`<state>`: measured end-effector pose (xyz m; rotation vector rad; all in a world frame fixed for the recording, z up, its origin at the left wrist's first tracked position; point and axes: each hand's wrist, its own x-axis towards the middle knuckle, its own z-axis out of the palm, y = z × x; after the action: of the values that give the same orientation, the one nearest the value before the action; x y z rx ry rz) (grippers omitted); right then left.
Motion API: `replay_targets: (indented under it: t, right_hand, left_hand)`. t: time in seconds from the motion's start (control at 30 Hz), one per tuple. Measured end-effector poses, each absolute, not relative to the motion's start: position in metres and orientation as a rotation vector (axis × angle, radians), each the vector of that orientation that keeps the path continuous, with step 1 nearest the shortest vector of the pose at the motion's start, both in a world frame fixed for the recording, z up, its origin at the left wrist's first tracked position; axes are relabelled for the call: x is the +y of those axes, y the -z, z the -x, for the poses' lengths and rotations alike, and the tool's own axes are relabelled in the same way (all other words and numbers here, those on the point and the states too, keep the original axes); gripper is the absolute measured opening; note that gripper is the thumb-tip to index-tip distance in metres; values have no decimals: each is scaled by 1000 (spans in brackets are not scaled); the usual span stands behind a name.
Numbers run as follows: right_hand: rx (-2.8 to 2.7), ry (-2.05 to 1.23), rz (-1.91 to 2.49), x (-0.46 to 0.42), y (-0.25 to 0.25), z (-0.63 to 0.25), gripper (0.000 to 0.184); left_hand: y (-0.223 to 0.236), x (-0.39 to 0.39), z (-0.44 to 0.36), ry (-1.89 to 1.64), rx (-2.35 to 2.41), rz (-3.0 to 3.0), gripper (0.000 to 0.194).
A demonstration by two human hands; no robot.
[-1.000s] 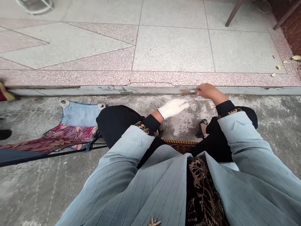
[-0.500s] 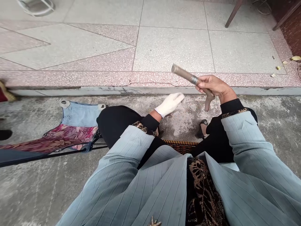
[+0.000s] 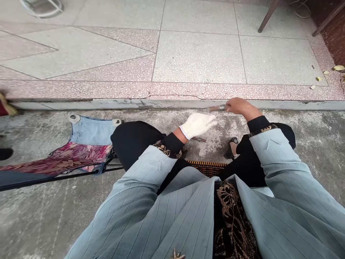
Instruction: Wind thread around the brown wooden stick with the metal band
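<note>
My right hand (image 3: pixel 240 107) is closed around a brown wooden stick (image 3: pixel 215 108), which has silvery wire wound round it near my fingers. The stick points left, in front of the step edge, and is slightly blurred; its other end is hidden by my hand. My left hand (image 3: pixel 198 125), in a white knitted glove, hovers lower and to the left, fingers stretched to the right and nothing visible in them. Just below the glove, a thin reddish-brown rod (image 3: pixel 199 139) shows against the concrete, partly hidden.
A tiled step (image 3: pixel 199 57) with a raised edge runs across ahead. At left stands a folding seat (image 3: pixel 91 131) of denim and flowered cloth. Woven wicker (image 3: pixel 207 167) shows between my knees. Furniture legs (image 3: pixel 266 18) stand at the upper right, near fallen leaves (image 3: pixel 319 78).
My right hand has turned and moved down with the stick, whose wired end is now lower and nearer the left hand. The gloved left hand has dropped slightly, its fingers straighter.
</note>
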<state>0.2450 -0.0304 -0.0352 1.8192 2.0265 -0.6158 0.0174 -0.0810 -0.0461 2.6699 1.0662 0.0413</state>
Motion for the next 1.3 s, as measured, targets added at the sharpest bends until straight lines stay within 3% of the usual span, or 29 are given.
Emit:
replay_targets:
  t: [0.13,0.3,0.53,0.67,0.8,0.87,0.93,1.03,1.2,1.3]
  right_hand:
    - [1890,1068,-1292,-38,38,-240,23]
    - [2030,1826,-953,-47,13,-249,47]
    - [2269,2397,-1476,-56,-20,-265,42]
    - [2302,2282,-1888,-44,-1,-262,38]
    - [2231,1309,-2159,-32,19,-254,25]
    - [2165,876,-1981,-32,25,-247,22]
    - [2150,702,-1750,-38,29,-239,18]
    - [2130,832,-1480,-52,31,-233,17]
    - [2071,1609,-961,-72,20,-247,44]
    - [2198,2021,-942,-77,7,-260,54]
  left_hand:
    - [38,-69,-7,-196,1196,-2434,41]
    - [42,-49,-1,-503,1284,-2022,35]
    - [58,-65,-20,-507,1077,-1741,41]
    - [65,-83,-25,-331,970,-1991,47]
    - [71,-96,-27,-84,1104,-2382,43]
    - [70,-101,-26,26,1145,-2501,42]
    - [65,-104,-24,67,1189,-2543,42]
    - [53,-104,-18,14,1236,-2500,42]
    - [40,-103,-10,-233,1246,-2280,40]
    - [42,-106,-10,-360,1219,-2146,43]
